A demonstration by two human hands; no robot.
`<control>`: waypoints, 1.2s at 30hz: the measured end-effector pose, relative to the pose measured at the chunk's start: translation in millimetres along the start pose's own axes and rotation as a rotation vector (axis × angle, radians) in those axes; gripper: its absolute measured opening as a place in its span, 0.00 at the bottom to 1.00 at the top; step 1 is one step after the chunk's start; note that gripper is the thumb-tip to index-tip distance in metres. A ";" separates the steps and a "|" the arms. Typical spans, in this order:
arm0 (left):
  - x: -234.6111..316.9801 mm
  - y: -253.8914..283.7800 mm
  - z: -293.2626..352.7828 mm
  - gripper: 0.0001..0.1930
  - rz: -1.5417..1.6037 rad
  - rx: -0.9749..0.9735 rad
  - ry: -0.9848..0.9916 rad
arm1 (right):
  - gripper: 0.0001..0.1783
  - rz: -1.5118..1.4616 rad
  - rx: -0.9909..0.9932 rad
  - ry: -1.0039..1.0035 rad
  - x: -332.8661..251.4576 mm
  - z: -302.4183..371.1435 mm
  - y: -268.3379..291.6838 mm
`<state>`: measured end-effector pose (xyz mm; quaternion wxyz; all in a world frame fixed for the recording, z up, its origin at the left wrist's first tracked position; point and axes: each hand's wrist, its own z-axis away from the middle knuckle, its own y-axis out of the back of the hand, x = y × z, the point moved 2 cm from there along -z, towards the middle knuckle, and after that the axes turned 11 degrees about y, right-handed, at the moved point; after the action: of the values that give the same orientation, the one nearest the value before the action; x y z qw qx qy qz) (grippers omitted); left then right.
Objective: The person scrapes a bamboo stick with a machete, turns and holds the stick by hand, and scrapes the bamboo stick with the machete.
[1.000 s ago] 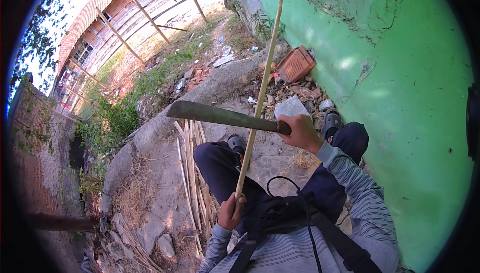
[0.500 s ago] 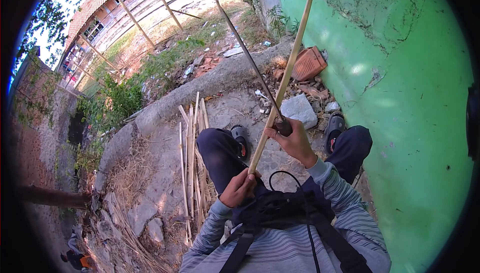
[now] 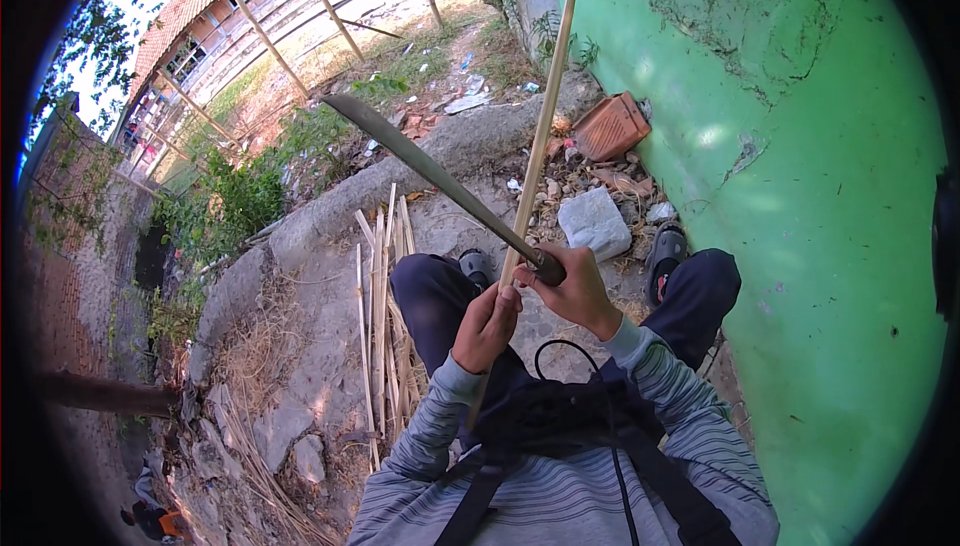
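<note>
A long pale bamboo strip slants up in front of me, its lower end reaching down past my lap. My left hand is closed around it, thumb on top. Just up and to the right, my right hand grips the dark handle of a machete, and its thumb reaches to the strip. The long grey blade points to the upper left with its flat side showing, and it crosses the strip close to my fingers.
Several bamboo strips lie on the ground to the left of my knee. A pale stone block and a reddish clay tile sit ahead, beside the green wall. A low concrete kerb curves across the front.
The machete blade has swung to the left and turned its flat side into view. My left hand has moved up the strip, nearer my right hand. The strip's upper part has shifted left.
</note>
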<state>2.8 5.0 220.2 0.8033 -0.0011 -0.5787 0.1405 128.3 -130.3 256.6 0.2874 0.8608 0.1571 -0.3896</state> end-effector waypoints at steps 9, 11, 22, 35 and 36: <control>4.7 -4.7 2.5 0.18 -0.027 -0.063 -0.050 | 0.10 0.448 -0.057 0.184 24.1 23.8 30.5; 6.6 -7.5 5.3 0.19 -0.031 -0.070 -0.041 | 0.10 0.477 -0.065 0.181 25.1 29.2 32.9; -23.8 12.3 42.0 0.19 0.119 -0.177 0.106 | 0.09 0.647 0.101 0.086 50.0 -10.2 97.7; -31.0 28.7 57.2 0.22 0.104 -0.287 0.167 | 0.08 0.629 0.080 0.220 47.5 -14.3 109.3; -33.0 31.0 61.1 0.22 0.111 -0.277 0.188 | 0.08 0.654 0.136 0.202 52.6 -21.9 119.1</control>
<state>-70.6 17.4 204.5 0.8370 -0.1569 -0.5141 0.1028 234.0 -207.9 272.6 0.3218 0.9170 -0.1256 -0.1994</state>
